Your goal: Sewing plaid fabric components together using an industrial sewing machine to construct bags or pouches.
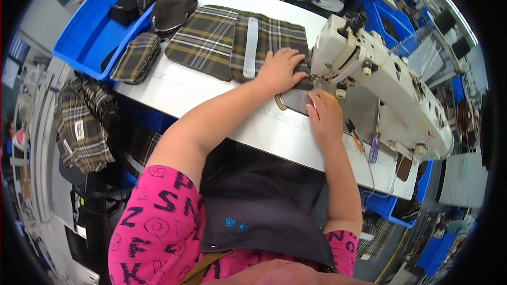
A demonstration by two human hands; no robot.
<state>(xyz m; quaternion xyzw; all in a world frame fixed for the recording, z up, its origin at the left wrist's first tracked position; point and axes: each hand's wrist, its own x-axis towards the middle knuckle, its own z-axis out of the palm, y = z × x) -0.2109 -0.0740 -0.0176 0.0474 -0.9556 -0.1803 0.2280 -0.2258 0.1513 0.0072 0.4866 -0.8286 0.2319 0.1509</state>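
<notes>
The left hand (281,71) has its fingers spread wide, pressing flat on one plaid panel (285,31). Just left of those fingers runs its one pale strip (251,47). Near them, the right hand (328,116) has bent fingers; whether they grip anything cannot be told. Beyond, rightward, stands one sewing machine (388,82); farther left lies a second panel (203,39).

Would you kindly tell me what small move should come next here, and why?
Probably guide the plaid panel gently with the left hand, since that hand lies flat on it and the panel's edge sits right by the needle end of the sewing machine.
</notes>
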